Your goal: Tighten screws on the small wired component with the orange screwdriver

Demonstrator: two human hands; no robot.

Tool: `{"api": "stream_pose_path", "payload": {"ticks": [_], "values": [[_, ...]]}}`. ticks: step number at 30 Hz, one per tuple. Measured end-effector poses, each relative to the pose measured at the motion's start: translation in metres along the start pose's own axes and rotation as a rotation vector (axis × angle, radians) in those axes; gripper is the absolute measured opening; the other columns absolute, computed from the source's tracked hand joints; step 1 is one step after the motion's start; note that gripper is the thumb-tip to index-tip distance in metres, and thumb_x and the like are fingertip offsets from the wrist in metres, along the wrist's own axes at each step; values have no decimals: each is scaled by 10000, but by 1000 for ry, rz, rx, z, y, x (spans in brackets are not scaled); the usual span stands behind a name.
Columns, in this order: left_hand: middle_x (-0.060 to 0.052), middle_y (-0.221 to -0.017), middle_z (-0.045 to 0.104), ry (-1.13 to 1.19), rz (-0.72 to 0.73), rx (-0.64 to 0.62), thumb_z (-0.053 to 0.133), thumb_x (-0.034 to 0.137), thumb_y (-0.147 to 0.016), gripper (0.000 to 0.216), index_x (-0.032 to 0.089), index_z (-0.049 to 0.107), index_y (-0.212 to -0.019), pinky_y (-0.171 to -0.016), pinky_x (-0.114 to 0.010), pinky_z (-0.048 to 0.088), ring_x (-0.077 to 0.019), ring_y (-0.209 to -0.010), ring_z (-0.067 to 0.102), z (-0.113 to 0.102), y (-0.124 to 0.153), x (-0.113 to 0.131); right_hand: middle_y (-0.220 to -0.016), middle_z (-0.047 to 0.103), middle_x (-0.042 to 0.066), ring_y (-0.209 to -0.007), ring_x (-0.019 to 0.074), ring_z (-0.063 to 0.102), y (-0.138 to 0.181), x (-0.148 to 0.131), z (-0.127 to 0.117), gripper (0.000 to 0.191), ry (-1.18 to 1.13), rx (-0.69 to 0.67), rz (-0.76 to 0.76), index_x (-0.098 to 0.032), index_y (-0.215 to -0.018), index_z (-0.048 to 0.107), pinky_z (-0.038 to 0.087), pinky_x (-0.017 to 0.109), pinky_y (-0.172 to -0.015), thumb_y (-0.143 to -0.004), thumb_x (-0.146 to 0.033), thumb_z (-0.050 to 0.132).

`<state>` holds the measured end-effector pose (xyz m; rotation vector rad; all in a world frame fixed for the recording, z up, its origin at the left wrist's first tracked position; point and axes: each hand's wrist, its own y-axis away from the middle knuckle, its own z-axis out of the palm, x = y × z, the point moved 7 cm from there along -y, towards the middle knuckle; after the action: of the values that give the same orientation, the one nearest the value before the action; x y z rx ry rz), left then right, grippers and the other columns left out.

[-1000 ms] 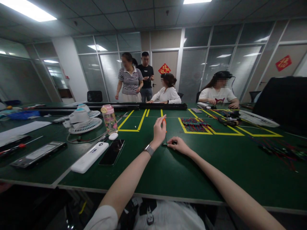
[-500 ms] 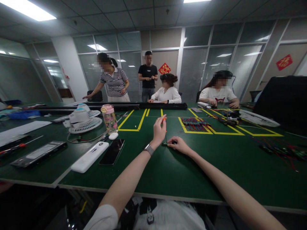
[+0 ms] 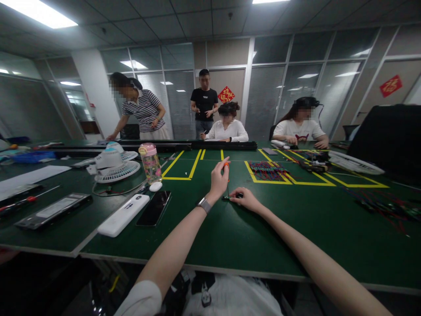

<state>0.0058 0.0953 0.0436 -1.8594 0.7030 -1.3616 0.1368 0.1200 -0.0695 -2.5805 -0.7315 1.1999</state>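
My left hand (image 3: 219, 179), with a watch at its wrist, is closed round the orange handle of a thin screwdriver (image 3: 226, 165). The screwdriver stands nearly upright, its dark shaft reaching down to a small green circuit board (image 3: 225, 198) on the table. Fingers of my right hand (image 3: 247, 199) pinch the board from its right side, close to the tabletop. A small black part (image 3: 239, 195) shows by those fingers; I cannot make out what it is. Whether the tip sits in a screw is too small to tell.
On the green table (image 3: 204, 237) lie a black phone (image 3: 154, 209), a white power bank (image 3: 123, 215), a pink-lidded bottle (image 3: 151, 164) and a white fan (image 3: 116, 166). Wired boards (image 3: 268, 170) lie inside yellow tape, more at right (image 3: 391, 206). Several people are across the table.
Both my hands stay in place; the left fingers shift slightly round the screwdriver handle. Across the table, the person in stripes has leaned further left, and the seated person in white has turned their head.
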Motion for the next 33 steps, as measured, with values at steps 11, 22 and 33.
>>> {"api": "stream_pose_path", "payload": {"ticks": [11,22,33], "values": [[-67,-1070,579,-42,17,18,429,253,-930,300,216,607,-1170,-906,-288,442,-154,-996,566,-1,2,1,-745,662,44,-708,172,598,0,0,1,178,-8,5,10,-154,-811,732,469,294,-709,-703,-284,675],[-37,-928,497,-142,-28,84,633,327,-814,244,235,672,-1036,-830,-281,464,-151,-864,549,-7,3,4,-740,655,44,-700,169,593,1,-5,-1,164,-13,2,13,-157,-803,728,475,286,-688,-709,-278,670],[-57,-1035,617,-51,6,71,522,196,-872,342,218,556,-1212,-874,-300,451,-162,-946,581,-4,2,0,-745,658,44,-704,171,598,1,-3,-1,166,-19,-2,10,-156,-811,727,473,287,-696,-707,-272,670]]}}
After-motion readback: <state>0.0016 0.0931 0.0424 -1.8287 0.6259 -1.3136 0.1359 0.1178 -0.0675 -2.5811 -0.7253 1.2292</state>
